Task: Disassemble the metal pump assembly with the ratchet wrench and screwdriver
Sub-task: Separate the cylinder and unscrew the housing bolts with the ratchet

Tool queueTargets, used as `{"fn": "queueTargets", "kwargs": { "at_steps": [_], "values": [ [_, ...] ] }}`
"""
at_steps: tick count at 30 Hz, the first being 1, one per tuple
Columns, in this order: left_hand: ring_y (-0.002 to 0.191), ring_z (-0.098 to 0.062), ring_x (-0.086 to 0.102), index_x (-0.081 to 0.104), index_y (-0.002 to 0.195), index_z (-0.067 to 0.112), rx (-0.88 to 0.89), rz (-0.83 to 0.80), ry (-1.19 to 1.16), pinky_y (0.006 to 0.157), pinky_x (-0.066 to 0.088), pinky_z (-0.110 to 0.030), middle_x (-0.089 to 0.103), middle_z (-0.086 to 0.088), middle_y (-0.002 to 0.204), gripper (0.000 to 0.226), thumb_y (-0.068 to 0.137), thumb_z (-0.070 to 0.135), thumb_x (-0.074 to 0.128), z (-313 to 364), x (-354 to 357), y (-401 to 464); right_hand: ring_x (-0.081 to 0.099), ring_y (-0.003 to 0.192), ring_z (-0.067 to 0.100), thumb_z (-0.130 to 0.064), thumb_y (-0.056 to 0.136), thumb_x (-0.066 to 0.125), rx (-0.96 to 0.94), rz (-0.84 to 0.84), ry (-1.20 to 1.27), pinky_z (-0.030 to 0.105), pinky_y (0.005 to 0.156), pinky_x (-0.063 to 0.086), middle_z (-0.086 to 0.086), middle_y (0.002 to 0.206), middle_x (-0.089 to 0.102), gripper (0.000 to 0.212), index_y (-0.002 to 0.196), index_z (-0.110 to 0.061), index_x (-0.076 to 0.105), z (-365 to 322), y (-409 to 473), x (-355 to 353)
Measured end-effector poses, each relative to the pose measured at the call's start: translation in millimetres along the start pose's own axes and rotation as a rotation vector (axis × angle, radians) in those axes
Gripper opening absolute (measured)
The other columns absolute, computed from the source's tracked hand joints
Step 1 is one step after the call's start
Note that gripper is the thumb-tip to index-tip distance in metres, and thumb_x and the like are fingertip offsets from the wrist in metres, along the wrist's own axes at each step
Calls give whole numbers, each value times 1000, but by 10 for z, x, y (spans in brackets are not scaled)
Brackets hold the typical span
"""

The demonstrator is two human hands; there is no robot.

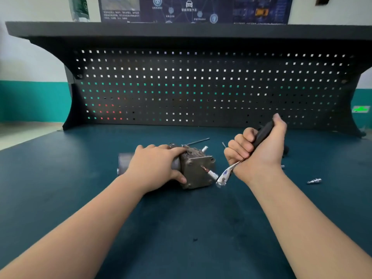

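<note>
Head view, looking down at a dark teal desk [181,228] w/ a black pegboard [201,87] standing along its far edge.

One metal pump [193,168] lies on its side at the centre of the desk, cylinder end pointing to 9 o'clock, blocky end to 3 o'clock. The left hand [157,164] rests over the top of the pump, fingers [171,151] curled round the join betw. cylinder and block, thumb low on the near face. A short silver socket [212,174] sticks out of the block's near corner toward 4 o'clock.

The right hand [255,148], at 3 o'clock of the pump, grips one ratchet wrench [241,158]: fingers wrapped tight round the black handle, which points up toward 1 o'clock. The shiny wrench head sits low at 7 o'clock of the hand, right by the socket; cannot tell if they are joined.

One thin dark rod [196,141] lies on the desk behind the pump at 12 o'clock. One small silver fitting [314,181] lies alone well apart at 3 o'clock. Above, one shelf holds one plastic bottle [79,9], approx. 11 o'clock; one dark poster [193,9] hangs on the wall.
</note>
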State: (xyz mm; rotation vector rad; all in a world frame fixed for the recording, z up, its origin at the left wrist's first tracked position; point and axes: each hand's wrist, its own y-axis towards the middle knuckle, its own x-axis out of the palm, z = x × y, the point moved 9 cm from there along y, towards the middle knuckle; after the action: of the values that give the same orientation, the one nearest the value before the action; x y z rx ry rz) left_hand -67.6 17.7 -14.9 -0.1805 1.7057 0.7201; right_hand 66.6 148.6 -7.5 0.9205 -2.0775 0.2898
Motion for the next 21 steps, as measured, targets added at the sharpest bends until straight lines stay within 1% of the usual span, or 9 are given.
{"fn": "queueTargets", "kwargs": {
  "at_steps": [3, 8, 11, 15, 17, 19, 20, 21],
  "values": [
    [115, -23, 52, 26, 137, 52, 33, 26, -13, 84, 34, -37, 53, 11, 129, 84, 62, 79, 55, 198, -40, -3, 12, 37, 13, -72, 79, 39, -47, -6, -26, 19, 38, 14, -4, 42, 16, 65, 47, -17, 29, -9, -20, 45],
    [115, -26, 51, 27, 137, 50, 1, 9, -41, 82, 32, -39, 53, 6, 129, 85, 63, 75, 61, 489, -37, 57, 12, 37, 14, -71, 82, 38, -120, 90, -60, 20, 38, 14, -3, 44, 16, 64, 49, -17, 28, -111, -62, -65],
    [114, -26, 51, 27, 137, 49, -17, 18, -41, 81, 31, -39, 53, 4, 129, 85, 64, 75, 60, 531, -46, 61, 11, 40, 14, -71, 81, 39, -125, 125, -86, 21, 39, 13, -3, 47, 15, 64, 49, -17, 28, -154, -66, -120],
    [112, -26, 50, 26, 138, 48, -12, 53, -28, 80, 31, -38, 52, 4, 129, 84, 65, 78, 56, 529, -47, 18, 12, 39, 14, -71, 81, 39, -129, 147, -157, 19, 38, 14, -4, 45, 16, 65, 46, -17, 29, -207, -67, -133],
    [115, -25, 48, 26, 138, 47, 15, 92, -24, 83, 32, -38, 49, 4, 133, 82, 67, 78, 53, 528, -63, 3, 11, 39, 14, -71, 81, 39, -137, 158, -181, 20, 38, 13, -4, 44, 16, 65, 46, -18, 30, -232, -79, -127],
    [126, -22, 39, 29, 138, 49, 81, 140, -74, 91, 33, -38, 40, 5, 143, 77, 70, 75, 54, 557, -93, -22, 12, 40, 14, -71, 82, 39, -141, 164, -190, 20, 39, 12, -4, 44, 16, 65, 46, -18, 30, -243, -88, -123],
    [130, -19, 35, 32, 137, 50, 126, 159, -127, 95, 32, -37, 35, 9, 146, 72, 72, 71, 55, 586, -118, -38, 12, 39, 14, -71, 82, 39, -144, 166, -194, 20, 38, 12, -4, 44, 17, 65, 45, -18, 30, -249, -90, -123],
    [132, -15, 34, 37, 135, 49, 169, 175, -182, 96, 31, -36, 35, 15, 147, 66, 75, 67, 56, 621, -146, -56, 13, 39, 14, -71, 82, 38, -148, 169, -198, 19, 38, 12, -4, 44, 18, 65, 45, -18, 30, -256, -93, -127]
  ]
}}
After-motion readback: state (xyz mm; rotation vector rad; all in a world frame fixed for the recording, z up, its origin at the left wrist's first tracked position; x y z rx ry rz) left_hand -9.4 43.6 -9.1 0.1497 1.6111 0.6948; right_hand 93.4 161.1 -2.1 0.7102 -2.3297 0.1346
